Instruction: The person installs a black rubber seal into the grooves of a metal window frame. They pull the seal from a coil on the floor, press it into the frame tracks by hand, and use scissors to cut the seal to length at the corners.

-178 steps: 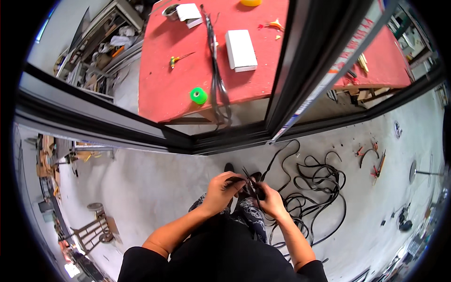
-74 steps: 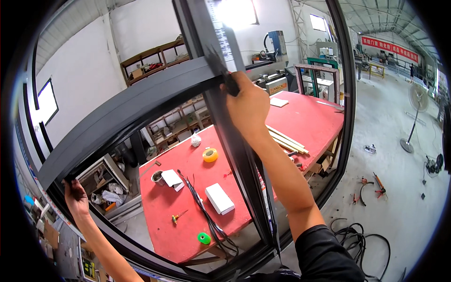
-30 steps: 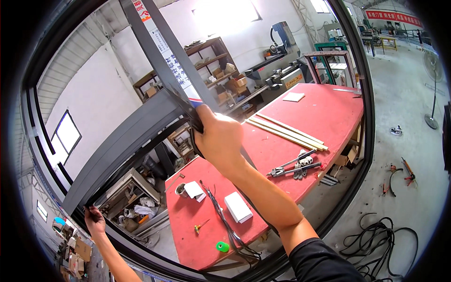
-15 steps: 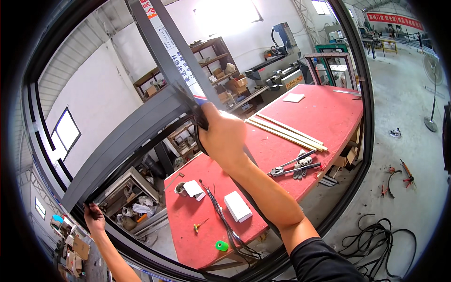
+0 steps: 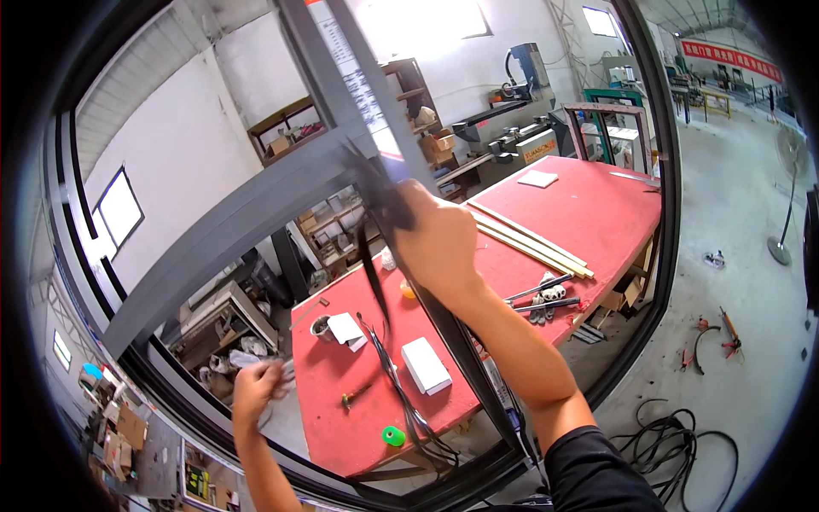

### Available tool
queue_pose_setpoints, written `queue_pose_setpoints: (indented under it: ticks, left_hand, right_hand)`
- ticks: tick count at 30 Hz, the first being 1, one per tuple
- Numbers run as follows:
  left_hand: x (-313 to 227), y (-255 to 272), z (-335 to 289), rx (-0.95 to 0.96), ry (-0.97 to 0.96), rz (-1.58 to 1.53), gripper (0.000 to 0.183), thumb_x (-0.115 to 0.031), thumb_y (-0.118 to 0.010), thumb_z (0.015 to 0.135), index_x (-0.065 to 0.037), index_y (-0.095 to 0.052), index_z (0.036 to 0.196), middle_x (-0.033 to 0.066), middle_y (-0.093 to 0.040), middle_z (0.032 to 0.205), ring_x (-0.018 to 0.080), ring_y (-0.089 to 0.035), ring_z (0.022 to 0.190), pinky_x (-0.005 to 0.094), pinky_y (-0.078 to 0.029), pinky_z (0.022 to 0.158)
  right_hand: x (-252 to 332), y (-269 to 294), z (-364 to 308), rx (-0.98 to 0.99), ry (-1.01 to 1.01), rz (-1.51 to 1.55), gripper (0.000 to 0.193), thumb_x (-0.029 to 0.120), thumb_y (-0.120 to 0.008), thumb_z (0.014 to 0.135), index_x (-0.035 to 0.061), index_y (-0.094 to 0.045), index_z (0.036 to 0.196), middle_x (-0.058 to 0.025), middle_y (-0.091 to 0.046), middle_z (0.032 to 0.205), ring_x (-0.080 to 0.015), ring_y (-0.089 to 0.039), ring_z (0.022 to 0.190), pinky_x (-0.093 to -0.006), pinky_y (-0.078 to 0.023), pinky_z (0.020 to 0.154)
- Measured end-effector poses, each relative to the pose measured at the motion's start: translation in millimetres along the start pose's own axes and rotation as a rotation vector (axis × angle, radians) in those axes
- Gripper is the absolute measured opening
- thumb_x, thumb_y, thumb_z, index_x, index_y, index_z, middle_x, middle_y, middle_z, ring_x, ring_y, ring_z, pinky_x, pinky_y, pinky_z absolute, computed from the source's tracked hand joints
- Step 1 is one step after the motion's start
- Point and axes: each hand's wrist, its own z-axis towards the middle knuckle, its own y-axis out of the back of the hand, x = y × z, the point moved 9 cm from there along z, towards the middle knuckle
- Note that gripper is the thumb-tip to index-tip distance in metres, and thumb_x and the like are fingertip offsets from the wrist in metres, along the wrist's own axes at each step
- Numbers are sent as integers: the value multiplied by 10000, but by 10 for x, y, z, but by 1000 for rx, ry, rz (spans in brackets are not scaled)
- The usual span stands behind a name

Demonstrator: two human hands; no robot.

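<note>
A large grey window frame stands in front of me, with an upright bar and a crossbar meeting near the middle. At that joint my right hand is closed around a dark strip-like thing, smeared by motion. Below it a thin black strip dangles, apparently from the same hand. My left hand is raised inside the lower left opening, away from the crossbar. Its fingers are blurred, so I cannot tell whether they hold anything.
Behind the frame stands a red-topped table with wooden strips, a white box, black cords, a green roll and a long-handled tool. Black cable lies coiled on the floor at right.
My left hand has left the crossbar's lower left end and moved right. My right hand has shifted slightly right and down, and a black strip now hangs free below the joint.
</note>
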Motion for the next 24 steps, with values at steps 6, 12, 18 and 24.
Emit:
queue_pose_setpoints:
  ticks: [6, 12, 18, 24]
  left_hand:
    - [-1615, -1199, -180, -123, -588, -158, 356, -71, -653, 831, -14, -583, 1175, 77, -634, 1095, 137, -599, 999, 260, -489, 816]
    - [-1853, -1763, -269, -185, -712, -282, 304, -38, -677, 805, 21, -588, 1089, 100, -644, 1020, 180, -616, 967, 284, -469, 867]
    - [-1582, -2093, -230, -11, -534, -564, 149, -46, -628, 845, 24, -631, 976, 74, -645, 804, 100, -596, 690, 230, -479, 652]
    - [-1428, -2134, -214, 77, -492, -471, 119, -51, -626, 851, 31, -625, 938, 36, -594, 717, 65, -539, 623, 221, -440, 567]
  right_hand:
    - [24, 102, -254, 448, 19, -94, 218, 191, -644, 747, 71, -623, 927, -160, -629, 749, -369, -617, 720, -440, -473, 615]
    - [29, 173, -571, 775, -81, -105, 223, 207, -651, 755, 73, -628, 931, -172, -624, 732, -372, -615, 716, -437, -469, 614]
    - [-74, 380, -728, 850, -139, -165, 242, 230, -668, 746, 77, -625, 928, -173, -614, 703, -375, -609, 717, -432, -469, 616]
    - [-134, 301, -908, 908, -176, -61, 294, 94, -710, 740, 37, -620, 1014, -86, -557, 672, -132, -518, 585, -271, -457, 584]
